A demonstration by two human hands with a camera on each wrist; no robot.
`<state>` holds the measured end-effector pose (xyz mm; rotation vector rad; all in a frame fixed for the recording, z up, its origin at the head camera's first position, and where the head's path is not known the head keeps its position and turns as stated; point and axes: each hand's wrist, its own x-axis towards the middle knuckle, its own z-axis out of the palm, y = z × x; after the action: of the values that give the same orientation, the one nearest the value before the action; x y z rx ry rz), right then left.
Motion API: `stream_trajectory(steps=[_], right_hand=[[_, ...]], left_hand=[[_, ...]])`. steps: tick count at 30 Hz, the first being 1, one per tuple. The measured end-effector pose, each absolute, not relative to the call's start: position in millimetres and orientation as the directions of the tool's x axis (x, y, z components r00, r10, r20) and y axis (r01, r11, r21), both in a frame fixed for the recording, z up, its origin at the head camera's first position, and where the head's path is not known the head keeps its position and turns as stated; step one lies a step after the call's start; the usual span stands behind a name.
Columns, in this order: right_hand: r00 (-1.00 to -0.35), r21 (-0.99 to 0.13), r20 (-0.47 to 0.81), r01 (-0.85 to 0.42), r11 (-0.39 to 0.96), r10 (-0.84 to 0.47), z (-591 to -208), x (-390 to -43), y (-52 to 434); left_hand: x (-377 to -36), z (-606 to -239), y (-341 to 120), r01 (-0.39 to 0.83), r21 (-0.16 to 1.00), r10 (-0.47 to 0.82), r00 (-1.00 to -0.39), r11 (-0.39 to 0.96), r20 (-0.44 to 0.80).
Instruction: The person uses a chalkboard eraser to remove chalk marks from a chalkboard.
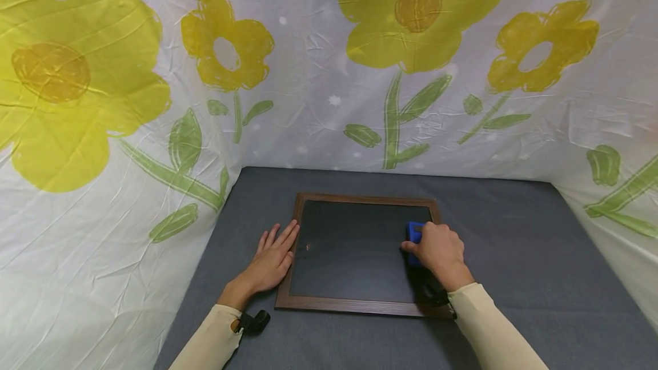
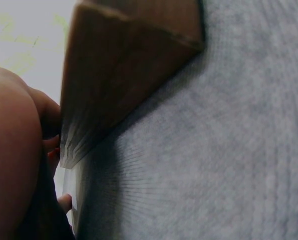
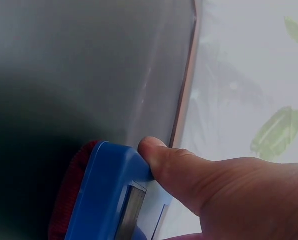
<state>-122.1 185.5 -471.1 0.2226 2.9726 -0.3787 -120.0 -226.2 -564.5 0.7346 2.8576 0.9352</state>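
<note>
Blue plastic with a red pad underneath, an eraser is grasped in the right grip and pressed to the right part of a wood-framed chalkboard lying flat on the grey worktop. The left grip is released, laid flat against the board's left edge.

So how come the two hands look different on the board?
The left hand lies flat with straight fingers on the chalkboard's wooden left edge; the right hand curls round a blue eraser. The left hand holds nothing; the right hand presses the eraser on the dark surface near the right side. Both wear cream sleeves.
</note>
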Motion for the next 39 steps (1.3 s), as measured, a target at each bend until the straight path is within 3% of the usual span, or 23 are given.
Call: stream_trajectory(steps=[39], right_hand=[[-0.976, -0.233, -0.168, 0.176, 0.957, 0.139, -468, -120, 198]], left_hand=[[-124, -574, -228, 0.430, 0.554, 0.452, -0.886, 0.713, 0.106]])
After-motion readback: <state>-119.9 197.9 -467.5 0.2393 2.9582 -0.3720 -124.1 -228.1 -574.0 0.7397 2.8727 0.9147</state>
